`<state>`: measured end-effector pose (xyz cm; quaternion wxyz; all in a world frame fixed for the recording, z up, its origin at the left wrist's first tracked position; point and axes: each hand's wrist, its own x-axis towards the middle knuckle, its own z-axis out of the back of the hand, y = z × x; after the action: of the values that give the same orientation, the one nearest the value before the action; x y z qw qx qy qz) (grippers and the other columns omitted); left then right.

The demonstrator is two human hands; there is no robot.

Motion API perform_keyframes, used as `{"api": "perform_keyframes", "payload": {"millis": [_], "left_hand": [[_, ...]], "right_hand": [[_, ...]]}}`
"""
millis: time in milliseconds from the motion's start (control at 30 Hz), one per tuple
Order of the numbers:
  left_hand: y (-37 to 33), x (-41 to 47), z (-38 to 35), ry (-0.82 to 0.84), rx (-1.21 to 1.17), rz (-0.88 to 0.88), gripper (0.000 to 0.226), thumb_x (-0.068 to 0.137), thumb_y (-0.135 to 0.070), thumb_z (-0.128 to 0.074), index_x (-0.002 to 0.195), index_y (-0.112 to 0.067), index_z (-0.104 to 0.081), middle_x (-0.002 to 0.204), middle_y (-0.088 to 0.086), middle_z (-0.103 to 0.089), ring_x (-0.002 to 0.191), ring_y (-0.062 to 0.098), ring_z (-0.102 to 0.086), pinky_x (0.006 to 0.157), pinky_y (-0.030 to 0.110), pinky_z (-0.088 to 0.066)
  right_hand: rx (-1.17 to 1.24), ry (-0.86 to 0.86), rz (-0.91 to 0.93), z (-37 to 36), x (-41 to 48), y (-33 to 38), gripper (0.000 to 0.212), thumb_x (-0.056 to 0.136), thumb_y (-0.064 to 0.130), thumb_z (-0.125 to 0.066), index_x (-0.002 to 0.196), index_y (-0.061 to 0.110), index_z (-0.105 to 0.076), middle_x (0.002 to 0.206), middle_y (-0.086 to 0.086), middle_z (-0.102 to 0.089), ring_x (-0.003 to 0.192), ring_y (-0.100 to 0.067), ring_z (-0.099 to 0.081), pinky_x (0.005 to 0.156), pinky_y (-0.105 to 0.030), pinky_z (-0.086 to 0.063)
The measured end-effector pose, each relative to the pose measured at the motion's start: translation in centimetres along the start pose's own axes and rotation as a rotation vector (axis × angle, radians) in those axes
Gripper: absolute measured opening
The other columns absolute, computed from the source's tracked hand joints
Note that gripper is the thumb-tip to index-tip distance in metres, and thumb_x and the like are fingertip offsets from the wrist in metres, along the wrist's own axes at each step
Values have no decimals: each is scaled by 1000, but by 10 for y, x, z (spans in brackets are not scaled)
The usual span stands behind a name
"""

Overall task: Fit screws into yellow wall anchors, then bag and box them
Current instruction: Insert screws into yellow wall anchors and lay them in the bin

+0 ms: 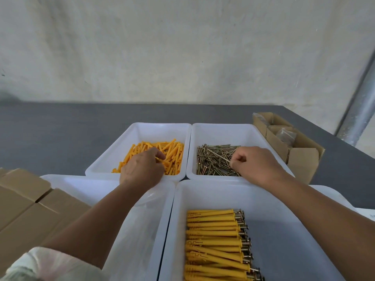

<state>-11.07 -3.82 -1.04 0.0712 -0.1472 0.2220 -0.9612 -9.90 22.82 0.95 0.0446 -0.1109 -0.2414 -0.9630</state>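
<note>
A dark grey table carries four white trays in a two-by-two block. A closed cardboard box stands at near left, and an open cardboard box at far right holds what appear to be filled bags. The near-right tray holds the finished assemblies, laid side by side with long axes running left to right and screw heads to the right. The near-left tray holds clear plastic, probably empty bags. The far-left tray holds loose yellow anchors. The far-right tray, just beside it, holds loose screws. The left hand reaches into the far-left tray, its fingers curled and pinching the held anchor; only a short length shows, pointing right. The right hand reaches into the far-right tray, its fingers curled, thumb and forefinger pinching the held screw at one end. The shank slants away to the far left over the pile, and which end is pinched cannot be told. The step in hand is judged to be the pick-up of one pair. The two held parts lie apart, with the adjoining tray walls between them and the screw to the right of the anchor. Mating them would call for both hands to lift and converge, bringing the two long axes into line.
</note>
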Motion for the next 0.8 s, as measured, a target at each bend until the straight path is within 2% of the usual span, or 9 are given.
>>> {"api": "perform_keyframes", "payload": {"millis": [67, 233, 300, 400, 467, 533, 667, 800], "left_hand": [[0, 0, 0, 3, -26, 1, 21, 91, -26, -52, 102, -42, -60, 92, -14, -64, 76, 7, -53, 54, 24, -32], [0, -1, 5, 1, -164, 1, 19, 91, -24, -53, 94, -40, -61, 85, -12, -67, 80, 8, -60, 57, 25, -39], [0, -1, 8, -4, -320, 12, 18, 89, -20, -56, 94, -36, -64, 77, -12, -69, 76, 3, -62, 56, 23, -40], [-1, -1, 16, -39, -601, 57, 20, 88, -13, -57, 93, -28, -68, 71, -4, -71, 75, 14, -68, 63, 29, -50], [-2, 0, 24, -47, -823, 109, 19, 89, -10, -58, 88, -25, -70, 69, -1, -68, 68, 16, -63, 74, 36, -53], [-4, 1, 34, -8, -1036, 181, 15, 92, -11, -61, 88, -22, -72, 69, -3, -62, 68, 13, -57, 76, 33, -54], [-12, 1, 45, 163, -1343, 240, 11, 95, -12, -60, 95, -13, -71, 73, -2, -67, 72, 12, -69, 64, 27, -58], [-21, -5, 45, 209, -1352, 308, 11, 96, -8, -57, 93, -6, -68, 63, 1, -69, 64, 13, -71, 56, 26, -57]], "right_hand": [[9, -30, 11, 6, -9, 8, 20, 90, 24, -62, 71, 29, -64, 75, 14, -65, 74, -7, -58, 63, -27, -47], [36, -79, 77, 17, -32, 29, 14, 90, 31, -62, 77, 32, -67, 69, 16, -61, 66, -1, -55, 52, -20, -34], [72, -88, 92, 18, -39, 33, 13, 89, 33, -63, 77, 32, -68, 66, 17, -61, 66, 1, -56, 51, -17, -34], [98, -60, 132, 18, -43, 33, 14, 89, 29, -64, 76, 31, -69, 67, 15, -62, 68, -1, -57, 53, -14, -34], [90, -44, 150, 17, -44, 31, 14, 90, 27, -64, 77, 30, -69, 66, 14, -62, 65, -3, -56, 55, -16, -35], [78, -44, 151, 17, -44, 29, 14, 90, 26, -64, 78, 29, -70, 65, 14, -61, 63, -3, -56, 54, -17, -34], [60, -56, 172, 16, -44, 26, 15, 90, 27, -63, 78, 30, -71, 62, 14, -58, 65, 0, -55, 52, -12, -31], [54, -55, 184, 16, -45, 27, 14, 90, 26, -62, 79, 30, -71, 60, 14, -57, 64, 1, -54, 51, -11, -31]]}}
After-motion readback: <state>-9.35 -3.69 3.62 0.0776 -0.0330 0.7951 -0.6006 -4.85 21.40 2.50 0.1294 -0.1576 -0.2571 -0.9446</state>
